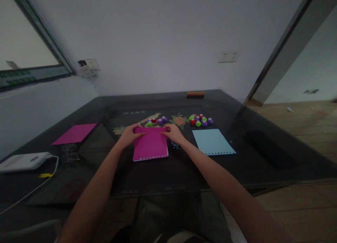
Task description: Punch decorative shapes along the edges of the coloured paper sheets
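A: What lies nearest on the dark table (163,180)?
B: At the left, a white plastic device (25,162) with a white cable (56,162), and a yellow tag (46,175) by the cable. At the right, a flat black object (270,148), too dark to name.
A: And in the middle?
B: A magenta hole-punched sheet (150,144), holes toward the person, over a pale blue one that peeks out at its edges.
A: The fingers?
B: The left hand (129,135) pinches the magenta sheet's far left corner, thumb on top. The right hand (173,133) pinches the far right corner likewise. I can't tell whether they grip the blue layer too.
A: Beside them?
B: Small blue bits (175,145) near the right wrist, then a light blue punched sheet (213,141). Leftward, clear eyeglasses (70,153) and another magenta sheet (75,134).
A: Farther?
B: Two clusters of red, green and purple eyed pieces (200,120), one behind each hand's side, then an orange-brown bar (195,94) by the far edge. Wall sockets (228,56) beyond.
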{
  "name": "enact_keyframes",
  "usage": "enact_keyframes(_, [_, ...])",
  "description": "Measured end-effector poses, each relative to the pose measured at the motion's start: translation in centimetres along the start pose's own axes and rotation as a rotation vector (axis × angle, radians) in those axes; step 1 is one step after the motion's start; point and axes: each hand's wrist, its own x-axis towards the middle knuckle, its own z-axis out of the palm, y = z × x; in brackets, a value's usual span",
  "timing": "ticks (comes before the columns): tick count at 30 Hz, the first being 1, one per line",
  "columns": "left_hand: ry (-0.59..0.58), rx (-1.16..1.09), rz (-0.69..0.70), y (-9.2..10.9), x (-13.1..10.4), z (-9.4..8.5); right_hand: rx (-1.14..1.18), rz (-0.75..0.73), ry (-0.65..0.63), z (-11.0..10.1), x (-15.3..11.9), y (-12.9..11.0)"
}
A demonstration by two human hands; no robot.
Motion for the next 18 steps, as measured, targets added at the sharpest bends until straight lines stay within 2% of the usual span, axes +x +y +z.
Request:
enact_keyframes(3, [0.039, -0.193, -0.101, 0.9, -0.2, -0.5, 0.254, 0.040, -0.022, -0.1, 0.3, 0.2])
enact_keyframes(5, [0.037, -0.328, -0.155, 1.5, -0.4, -0.5, 0.341, 0.054, -0.013, -0.4, 0.5, 0.0])
enact_keyframes(8, [-0.039, -0.473, -0.201, 2.3, -0.9, -0.3, 0.406, 0.049, 0.012, -1.2, 0.5, -0.5])
enact_keyframes(11, [-0.158, -0.490, -0.236, 2.6, -1.2, 0.1, 0.455, 0.042, 0.056, -2.5, 0.5, -0.9])
enact_keyframes(14, [-0.240, -0.447, -0.194, 2.9, -1.0, 0.7, 0.480, 0.055, 0.110, -4.0, 0.3, -0.9])
enact_keyframes(18, [-0.300, -0.460, -0.041, 4.4, -0.5, 1.5, 0.493, 0.066, 0.181, -6.6, -0.3, -1.1])
